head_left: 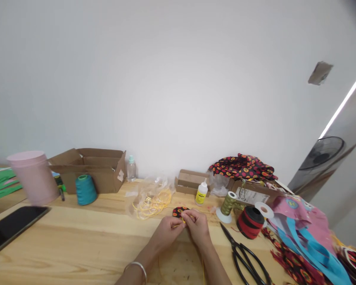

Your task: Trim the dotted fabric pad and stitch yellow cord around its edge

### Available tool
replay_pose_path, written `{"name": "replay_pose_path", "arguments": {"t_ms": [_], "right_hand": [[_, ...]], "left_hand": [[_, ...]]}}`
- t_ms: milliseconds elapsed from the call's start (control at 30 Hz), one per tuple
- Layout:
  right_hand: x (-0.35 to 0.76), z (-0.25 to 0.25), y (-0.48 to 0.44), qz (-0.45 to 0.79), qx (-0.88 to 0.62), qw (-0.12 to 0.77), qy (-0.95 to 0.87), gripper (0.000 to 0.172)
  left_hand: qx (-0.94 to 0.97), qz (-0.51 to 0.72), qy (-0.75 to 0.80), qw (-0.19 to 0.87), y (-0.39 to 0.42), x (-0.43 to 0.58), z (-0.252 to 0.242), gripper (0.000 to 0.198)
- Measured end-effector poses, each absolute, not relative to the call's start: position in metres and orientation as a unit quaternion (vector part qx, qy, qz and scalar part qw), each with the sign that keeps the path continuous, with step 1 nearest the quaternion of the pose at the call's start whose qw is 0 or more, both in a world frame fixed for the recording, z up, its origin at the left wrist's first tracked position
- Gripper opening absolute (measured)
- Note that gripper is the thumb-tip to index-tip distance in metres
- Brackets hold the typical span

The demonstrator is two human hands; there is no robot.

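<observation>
Both my hands meet over the wooden table in front of me, fingertips pinched together. My left hand [167, 232] and my right hand [198, 228] grip a thin yellow cord [184, 221] between them. Just beyond the fingertips a small dark patterned fabric piece [178, 212] with red and orange spots shows, partly covered by my right hand. A strand of yellow cord hangs down beside my right forearm. Right of my hands lie black scissors [240, 249], their blades toward the back.
Behind my hands are a bag of yellow cord [152, 200], a glue bottle [201, 193] and a small cardboard box [192, 182]. Thread spools [228, 204] and fabric strips [311, 245] crowd the right. A teal thread cone [86, 190], pink bin [34, 178] and phone [14, 227] stand left.
</observation>
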State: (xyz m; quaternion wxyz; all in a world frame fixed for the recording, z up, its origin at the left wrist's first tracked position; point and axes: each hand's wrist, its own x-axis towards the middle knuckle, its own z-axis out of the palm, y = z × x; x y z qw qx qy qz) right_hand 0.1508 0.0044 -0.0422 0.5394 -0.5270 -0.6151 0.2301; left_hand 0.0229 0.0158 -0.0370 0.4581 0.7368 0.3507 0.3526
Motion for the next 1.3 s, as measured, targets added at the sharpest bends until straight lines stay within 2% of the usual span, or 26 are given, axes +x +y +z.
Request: {"name": "replay_pose_path", "arguments": {"t_ms": [133, 300, 467, 667, 767, 900, 1067, 1300], "right_hand": [[0.152, -0.038, 0.001, 0.299, -0.512, 0.57, -0.569, 0.02], [0.153, -0.038, 0.001, 0.311, -0.548, 0.558, -0.539, 0.034], [0.153, -0.041, 0.004, 0.406, -0.517, 0.575, -0.486, 0.027], [0.153, -0.042, 0.003, 0.461, -0.496, 0.577, -0.458, 0.03], [0.149, -0.041, 0.003, 0.477, -0.454, 0.596, -0.459, 0.025], [0.143, -0.039, 0.0, 0.438, -0.438, 0.578, -0.531, 0.018], [0.14, -0.034, -0.007, 0.334, -0.455, 0.52, -0.641, 0.02], [0.141, -0.032, -0.01, 0.199, -0.521, 0.477, -0.68, 0.02]], "left_hand": [[0.677, 0.385, 0.4, 0.483, 0.018, 0.023, -0.038, 0.032], [0.642, 0.41, 0.439, 0.477, 0.024, 0.021, -0.042, 0.03], [0.63, 0.415, 0.437, 0.489, 0.028, 0.02, -0.044, 0.033], [0.645, 0.415, 0.41, 0.494, 0.027, 0.022, -0.044, 0.032], [0.639, 0.413, 0.394, 0.515, 0.026, 0.023, -0.043, 0.033], [0.62, 0.402, 0.389, 0.55, 0.027, 0.022, -0.041, 0.039], [0.608, 0.39, 0.381, 0.578, 0.03, 0.02, -0.041, 0.042], [0.632, 0.368, 0.354, 0.583, 0.031, 0.016, -0.048, 0.045]]}}
